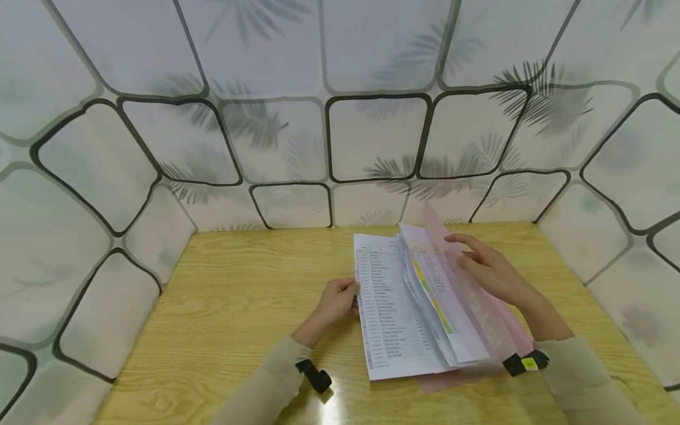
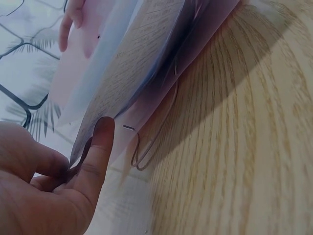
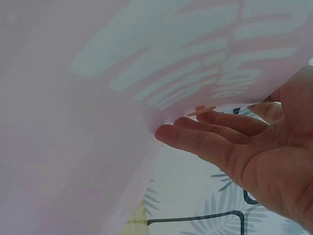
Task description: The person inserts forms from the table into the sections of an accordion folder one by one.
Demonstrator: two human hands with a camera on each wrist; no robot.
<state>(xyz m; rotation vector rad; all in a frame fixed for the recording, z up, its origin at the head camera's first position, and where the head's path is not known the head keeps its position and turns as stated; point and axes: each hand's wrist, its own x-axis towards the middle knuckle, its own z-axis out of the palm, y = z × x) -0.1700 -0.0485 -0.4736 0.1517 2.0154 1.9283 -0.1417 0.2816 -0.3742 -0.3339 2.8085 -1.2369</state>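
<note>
A translucent pink document folder stands spread over the table, with white printed sheets fanned out from it. My left hand pinches the left edge of the sheets between thumb and fingers. Against the raised pink cover at the right, the extended fingers of my right hand press from the outside. A small orange-pink button shows by those fingertips in the right wrist view. One inner sheet carries a yellow-green stripe. In the left wrist view a thin cord hangs from the folder's underside.
The wood-grain table extends to the left of the papers. Pale patterned panels with leaf prints and dark outlines enclose it at the back and both sides. Black straps sit around both sleeves.
</note>
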